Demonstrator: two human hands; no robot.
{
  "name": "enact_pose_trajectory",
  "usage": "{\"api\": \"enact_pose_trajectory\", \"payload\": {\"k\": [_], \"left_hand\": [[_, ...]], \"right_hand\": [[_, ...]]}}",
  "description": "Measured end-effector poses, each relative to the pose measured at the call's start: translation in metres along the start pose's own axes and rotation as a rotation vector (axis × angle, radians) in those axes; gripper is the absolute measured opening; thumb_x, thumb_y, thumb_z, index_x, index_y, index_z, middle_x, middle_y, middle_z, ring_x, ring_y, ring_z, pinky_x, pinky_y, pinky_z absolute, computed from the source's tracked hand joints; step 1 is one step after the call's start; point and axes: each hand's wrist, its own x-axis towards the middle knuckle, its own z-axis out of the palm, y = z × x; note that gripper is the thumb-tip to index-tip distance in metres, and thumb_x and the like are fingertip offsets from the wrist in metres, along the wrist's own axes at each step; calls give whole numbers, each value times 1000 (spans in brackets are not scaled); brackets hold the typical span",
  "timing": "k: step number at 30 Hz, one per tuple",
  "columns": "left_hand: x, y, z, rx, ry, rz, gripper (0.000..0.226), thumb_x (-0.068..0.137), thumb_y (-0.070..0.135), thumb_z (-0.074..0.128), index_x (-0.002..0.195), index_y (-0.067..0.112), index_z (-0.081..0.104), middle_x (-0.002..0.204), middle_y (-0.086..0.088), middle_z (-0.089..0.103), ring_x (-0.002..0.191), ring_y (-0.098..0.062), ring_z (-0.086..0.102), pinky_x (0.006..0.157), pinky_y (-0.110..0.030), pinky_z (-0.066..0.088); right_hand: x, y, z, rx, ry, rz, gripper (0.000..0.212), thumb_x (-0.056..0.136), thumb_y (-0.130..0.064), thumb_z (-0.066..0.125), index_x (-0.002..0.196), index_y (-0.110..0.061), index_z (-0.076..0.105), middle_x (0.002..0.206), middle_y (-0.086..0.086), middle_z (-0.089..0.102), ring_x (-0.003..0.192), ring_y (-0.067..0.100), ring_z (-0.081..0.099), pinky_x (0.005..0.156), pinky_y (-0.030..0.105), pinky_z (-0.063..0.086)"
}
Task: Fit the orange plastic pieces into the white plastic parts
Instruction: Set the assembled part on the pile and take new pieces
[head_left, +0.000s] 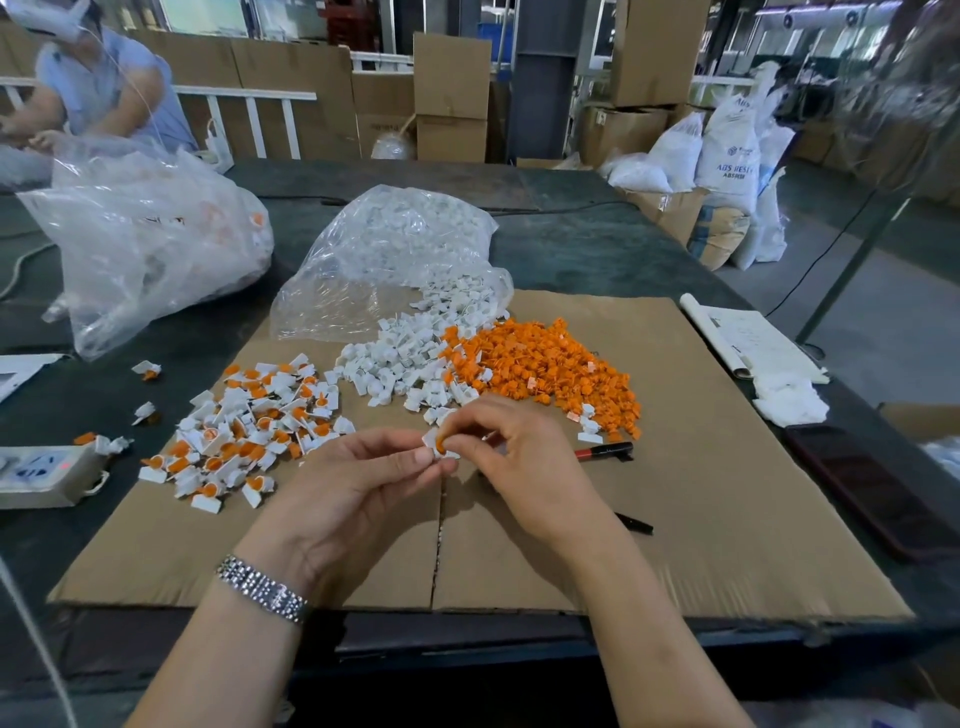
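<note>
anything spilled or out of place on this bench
A few assembled pieces lie off the cardboard sheet on the dark table, left of the finished pile. One orange piece sits by the power strip. Otherwise the piles look sorted.

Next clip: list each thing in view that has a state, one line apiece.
Left hand: pinching the white part.
Right hand: pinching the orange piece at that part.
Clear bag: open, white parts spilling out.
Power strip: red light on.
Marker: capped, lying flat.
</note>
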Motion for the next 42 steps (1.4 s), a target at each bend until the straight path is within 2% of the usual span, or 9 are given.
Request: {"api": "enact_pose_trajectory", "payload": {"k": [4, 8, 14, 17, 23, 29, 33, 38, 42], "left_hand": [[-9, -11, 13, 194, 105, 248, 24, 71, -3, 75, 95, -4, 71, 97, -9, 78, 84, -19, 77, 64, -21, 59], [-14, -9, 19, 331, 130, 317, 37, 75, 5, 77, 112, 11, 75, 98, -1, 78, 80, -11, 76, 64, -17, 57], [-12, -12, 20, 720, 202, 490, 21, 81, 6, 79, 99, 16, 79, 93, 10, 79, 85, -1, 74, 72, -9, 53], [-10, -13, 19, 641, 224, 516, 23, 80, 3, 78, 100, 12, 78, 95, 6, 80, 87, -4, 75, 72, -10, 54], [-6, -14, 14, -24, 55, 275, 23, 72, -6, 71, 92, 3, 79, 104, -21, 76, 94, -27, 76, 78, -28, 62], [-5, -16, 13, 17, -3, 269, 27, 73, -3, 72, 98, 4, 79, 104, -18, 76, 88, -23, 74, 70, -26, 61], [-9, -12, 11, 248, 23, 359, 33, 65, 18, 84, 98, 14, 82, 97, -12, 77, 80, -15, 70, 65, -21, 56], [-12, -11, 8, 198, 1, 297, 32, 73, 15, 80, 105, 8, 80, 107, -21, 76, 94, -28, 75, 80, -28, 60], [-14, -7, 12, 174, 59, 269, 28, 72, 18, 81, 96, 3, 81, 99, -25, 76, 88, -31, 77, 75, -26, 62]], "right_hand": [[2, -5, 6, -34, 47, 141, 1, 95, -23, 67, 95, -23, 68, 96, -12, 61, 82, 2, 56, 73, 17, 44], [0, -11, 10, -16, 62, 238, 3, 96, -28, 64, 94, -26, 66, 93, -10, 61, 79, 3, 54, 71, 21, 42], [0, -19, 12, 130, 153, 416, 9, 89, -26, 67, 81, -23, 69, 81, -8, 66, 78, 6, 61, 65, 23, 44], [-3, -19, 11, 250, 156, 423, 6, 90, -27, 69, 88, -23, 72, 74, -10, 66, 67, -1, 58, 60, 20, 44], [-13, -12, -13, 361, 14, 272, 27, 88, -20, 76, 112, -31, 70, 91, -9, 70, 72, 1, 61, 66, 18, 51], [-18, -15, -8, 236, 79, 80, 24, 87, -19, 77, 108, -30, 75, 96, -14, 65, 84, 5, 61, 76, 20, 52], [-18, -16, -7, 196, 100, 44, 22, 88, -18, 75, 108, -27, 76, 101, -15, 65, 97, 5, 63, 88, 22, 53], [-18, -15, -7, 112, 115, 11, 24, 88, -14, 75, 111, -20, 76, 103, -11, 64, 99, 5, 61, 91, 24, 52], [-19, -14, -5, 12, 120, -60, 23, 88, -10, 74, 111, -15, 75, 101, -6, 64, 94, 0, 59, 85, 13, 47]]}}
